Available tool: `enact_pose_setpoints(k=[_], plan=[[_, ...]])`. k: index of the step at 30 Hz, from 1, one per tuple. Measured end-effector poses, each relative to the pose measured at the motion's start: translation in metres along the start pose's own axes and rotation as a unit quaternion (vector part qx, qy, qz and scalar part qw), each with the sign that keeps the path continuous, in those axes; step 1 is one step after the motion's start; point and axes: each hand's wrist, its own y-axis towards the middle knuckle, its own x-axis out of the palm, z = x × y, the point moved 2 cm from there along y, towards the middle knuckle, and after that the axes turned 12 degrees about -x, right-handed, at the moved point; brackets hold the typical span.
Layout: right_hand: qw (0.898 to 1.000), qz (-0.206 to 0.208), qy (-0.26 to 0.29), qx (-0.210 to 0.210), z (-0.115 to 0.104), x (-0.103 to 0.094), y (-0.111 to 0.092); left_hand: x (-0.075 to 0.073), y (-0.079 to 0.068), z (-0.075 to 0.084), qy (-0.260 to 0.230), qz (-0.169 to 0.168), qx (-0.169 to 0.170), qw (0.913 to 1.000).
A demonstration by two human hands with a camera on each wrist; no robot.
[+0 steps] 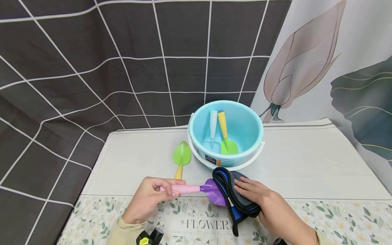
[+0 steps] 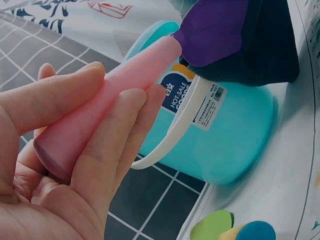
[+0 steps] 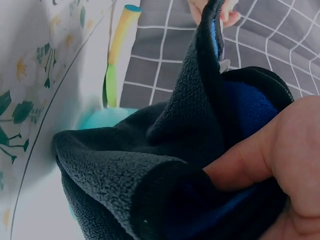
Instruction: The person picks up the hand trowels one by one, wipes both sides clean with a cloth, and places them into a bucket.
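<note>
Purple trowel (image 1: pixel 196 189): pink handle pinched in the left hand (image 1: pixel 150 195), blade against the folded cloth (image 1: pixel 238 192).
Right hand (image 1: pixel 264 201): clamped on the cloth.
Bucket (image 1: pixel 246 131): near the table's (image 1: pixel 309 160) back edge.
Done: blue tool (image 1: pixel 213 124) and yellow-handled trowel (image 1: pixel 223 126) inside the bucket.
Under way: wiping the purple blade, apparently.
Left: green trowel (image 1: pixel 182 154) lies between bucket and table's left edge, perhaps unwiped.

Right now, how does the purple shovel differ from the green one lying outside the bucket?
The purple shovel has a pink handle; the green shovel has a yellow one. The left hand holds the purple shovel, while the green shovel lies on the table. Both are scoop-shaped at one end.
</note>
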Motion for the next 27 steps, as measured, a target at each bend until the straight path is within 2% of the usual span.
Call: enact_pose_setpoints(k=[7, 10, 14, 19, 27], plan=[[1.0, -0.002, 0.002, 0.007, 0.003, -0.006, -0.006, -0.002, -0.002, 0.001, -0.006, -0.007, 0.005, 0.9999], [1.0, 0.009, -0.002, 0.018, 0.005, -0.008, -0.01, -0.003, -0.002, 0.001, -0.005, -0.007, 0.006, 0.9999], [0.998, 0.058, 0.017, 0.03, 0.008, -0.013, -0.015, -0.002, -0.001, 0.001, 0.0, -0.008, 0.005, 1.0], [0.989, 0.135, 0.047, 0.039, 0.008, -0.019, -0.018, 0.002, 0.0, 0.0, -0.008, -0.01, -0.004, 0.9999], [0.982, 0.179, 0.033, 0.053, 0.001, -0.026, -0.015, 0.008, 0.001, -0.001, -0.015, -0.016, -0.006, 0.9997]])
